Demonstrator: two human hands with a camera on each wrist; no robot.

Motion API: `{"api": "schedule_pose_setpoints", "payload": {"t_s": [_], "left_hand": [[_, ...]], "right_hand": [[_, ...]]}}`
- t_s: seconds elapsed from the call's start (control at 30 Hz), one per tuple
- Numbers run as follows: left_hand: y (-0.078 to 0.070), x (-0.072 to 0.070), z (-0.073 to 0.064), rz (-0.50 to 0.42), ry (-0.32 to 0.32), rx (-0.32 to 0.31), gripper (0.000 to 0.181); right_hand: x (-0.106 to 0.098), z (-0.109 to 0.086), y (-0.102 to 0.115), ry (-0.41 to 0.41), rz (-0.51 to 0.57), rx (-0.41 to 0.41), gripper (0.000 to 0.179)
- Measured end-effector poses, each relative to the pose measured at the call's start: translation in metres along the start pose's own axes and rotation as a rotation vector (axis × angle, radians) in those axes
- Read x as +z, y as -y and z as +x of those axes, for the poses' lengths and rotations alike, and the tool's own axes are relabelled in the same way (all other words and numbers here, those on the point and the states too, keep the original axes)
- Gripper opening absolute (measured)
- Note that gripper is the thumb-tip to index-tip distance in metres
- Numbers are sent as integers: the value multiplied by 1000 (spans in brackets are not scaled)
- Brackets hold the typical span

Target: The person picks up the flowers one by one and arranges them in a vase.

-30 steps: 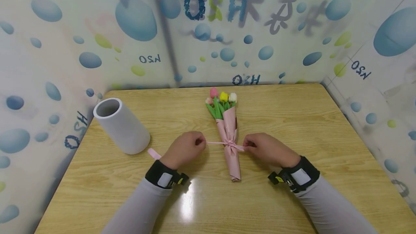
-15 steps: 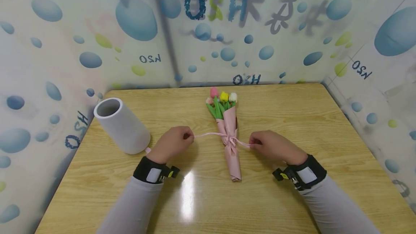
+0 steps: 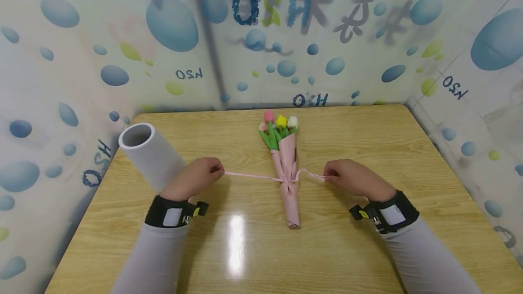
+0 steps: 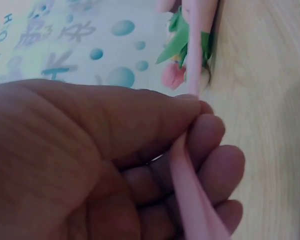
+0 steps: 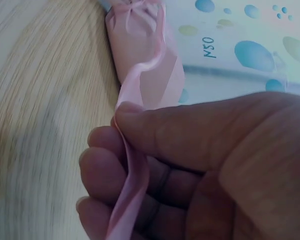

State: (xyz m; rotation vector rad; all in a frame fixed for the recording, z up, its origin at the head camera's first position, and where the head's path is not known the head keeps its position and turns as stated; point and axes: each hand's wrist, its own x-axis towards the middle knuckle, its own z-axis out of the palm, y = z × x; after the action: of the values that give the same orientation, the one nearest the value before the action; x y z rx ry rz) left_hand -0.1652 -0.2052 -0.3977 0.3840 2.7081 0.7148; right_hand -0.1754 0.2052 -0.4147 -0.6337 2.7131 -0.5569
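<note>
A bouquet of tulips in pink, yellow and white lies on the table, wrapped in pink paper. A pink ribbon is tied round the wrapping at its waist. Left of the bouquet, my left hand pinches one ribbon end between thumb and forefinger, and that length is stretched nearly straight. My right hand pinches the other end, which sags in a wavy line. In each wrist view, spare ribbon trails down past the curled fingers; the right tail crosses the palm.
A white vase stands at the left of the wooden table, partly behind my left hand. A wall covering printed with blue and green drops rises behind the table's far edge.
Both hands have moved apart, the left one farther, over the front of the vase. The ribbon's left length has grown longer and the looped knot at the waist has shrunk.
</note>
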Motion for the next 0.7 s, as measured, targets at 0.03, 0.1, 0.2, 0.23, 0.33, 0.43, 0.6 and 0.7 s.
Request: {"api": "schedule_pose_setpoints", "payload": {"t_s": [0.03,0.1,0.2,0.23,0.33,0.43,0.6,0.7], "left_hand": [[1,-1,-1,-4,7,-4,24],[2,-2,-3,-6,16,-11,24],[4,-4,-4,-36,42,-32,26],[4,-4,-5,-41,47,-36,26],[5,-5,-5,-29,43,-41,25],[7,-7,-5,9,18,-28,24],[10,-9,-4,26,7,-22,22],[12,-10,-4,34,7,-27,22]], "right_hand": [[-1,0,-1,4,-2,0,11],[-1,0,-3,8,-9,-1,12],[-2,0,-7,6,-23,-1,14],[-3,0,-8,2,-28,-8,15],[-4,-1,-14,-8,-32,-10,15],[-5,-1,-18,-11,-29,-7,16],[-4,1,-24,6,-15,20,15],[-4,3,-26,21,-1,35,12]]}}
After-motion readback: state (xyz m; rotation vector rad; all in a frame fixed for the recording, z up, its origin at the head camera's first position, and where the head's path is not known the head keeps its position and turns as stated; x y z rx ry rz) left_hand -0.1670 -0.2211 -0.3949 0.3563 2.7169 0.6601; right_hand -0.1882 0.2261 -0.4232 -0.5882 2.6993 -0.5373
